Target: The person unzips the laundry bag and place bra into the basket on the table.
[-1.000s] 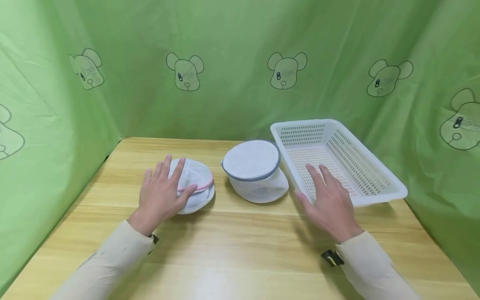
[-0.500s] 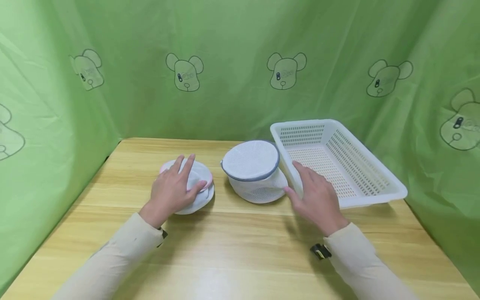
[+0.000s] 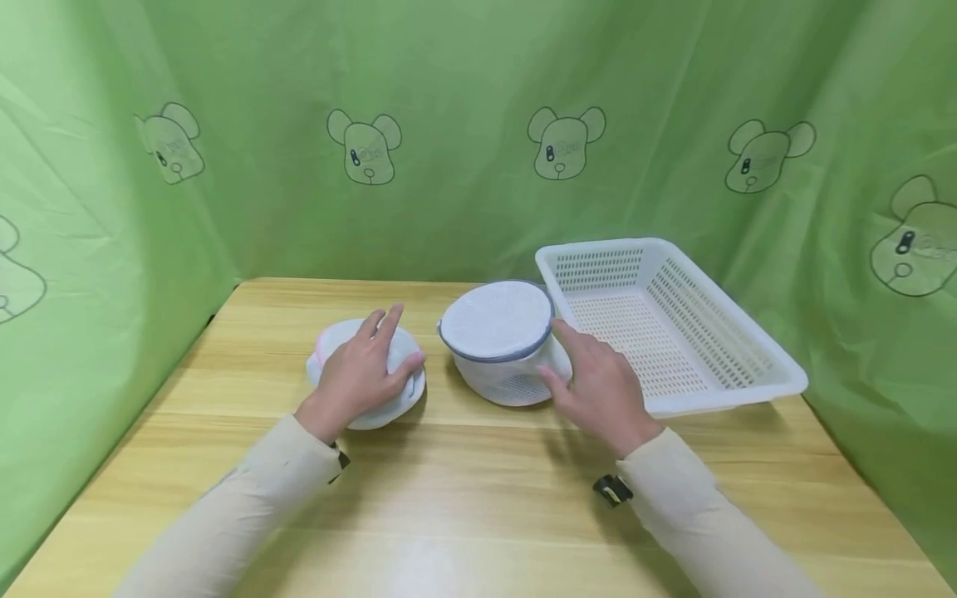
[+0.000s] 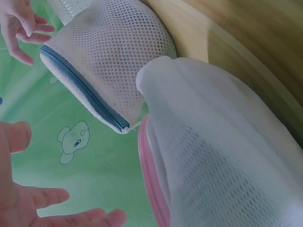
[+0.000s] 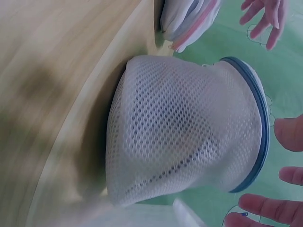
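Note:
A white mesh laundry bag with a pink zip lies low on the left of the table. Over it hovers my left hand, fingers spread; the left wrist view shows a gap between that hand and the bag's pink edge. In the middle stands a fuller mesh laundry bag with a blue-grey zip, its round top facing up. My right hand is at this bag's right side, thumb and forefinger near the zip rim. In the right wrist view its fingers are extended beside the blue zip, grasping nothing.
A white plastic basket with slotted walls stands at the back right, close behind the right hand. The wooden table is enclosed by green curtains printed with bear heads.
My right hand has moved left from over the basket to the blue-zip bag's side. My left hand has shifted right across the pink-zip bag. Both bags stay in place.

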A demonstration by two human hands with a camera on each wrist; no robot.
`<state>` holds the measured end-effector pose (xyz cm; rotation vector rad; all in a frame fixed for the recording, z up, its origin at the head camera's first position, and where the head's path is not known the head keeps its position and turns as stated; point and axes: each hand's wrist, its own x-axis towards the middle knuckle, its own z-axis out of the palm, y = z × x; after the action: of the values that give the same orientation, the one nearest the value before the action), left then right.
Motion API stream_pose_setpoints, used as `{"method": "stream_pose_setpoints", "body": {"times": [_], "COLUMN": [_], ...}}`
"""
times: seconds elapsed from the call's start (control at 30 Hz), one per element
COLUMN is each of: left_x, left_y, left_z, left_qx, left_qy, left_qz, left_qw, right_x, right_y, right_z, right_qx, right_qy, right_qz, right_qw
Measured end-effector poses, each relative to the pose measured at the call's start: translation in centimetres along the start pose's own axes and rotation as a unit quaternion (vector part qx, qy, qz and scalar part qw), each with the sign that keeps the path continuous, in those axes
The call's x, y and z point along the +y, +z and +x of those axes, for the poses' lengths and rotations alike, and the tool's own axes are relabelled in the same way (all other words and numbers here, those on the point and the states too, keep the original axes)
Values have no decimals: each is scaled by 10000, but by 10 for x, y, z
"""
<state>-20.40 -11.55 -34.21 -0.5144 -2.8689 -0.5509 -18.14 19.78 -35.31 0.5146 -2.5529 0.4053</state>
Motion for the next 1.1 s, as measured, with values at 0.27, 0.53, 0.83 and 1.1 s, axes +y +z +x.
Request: {"method": "stream_pose_setpoints", "body": {"times": [0.27,0.53,0.83,1.1], "left_x": [8,16,19,20], "left_y": [3,9,8,10], "left_z": [10,16,18,17], "left_qx": [-266,-210,-105,-249], "left_qy": [21,268,374,248], "left_qz": [-196,-392,-366,-439], "left_qw": [9995,9987,9986,9984], "right_x": [-7,-16,-27,-30], "right_y": [7,14,22,25], "right_z": [6,11,19,16], "right_qx": [-6,-35,-247,-235], "right_qy": [-42,-158,-217,-314], "right_qz": [-51,182,306,354], "right_qw": [10000,9997,9990,9986]}}
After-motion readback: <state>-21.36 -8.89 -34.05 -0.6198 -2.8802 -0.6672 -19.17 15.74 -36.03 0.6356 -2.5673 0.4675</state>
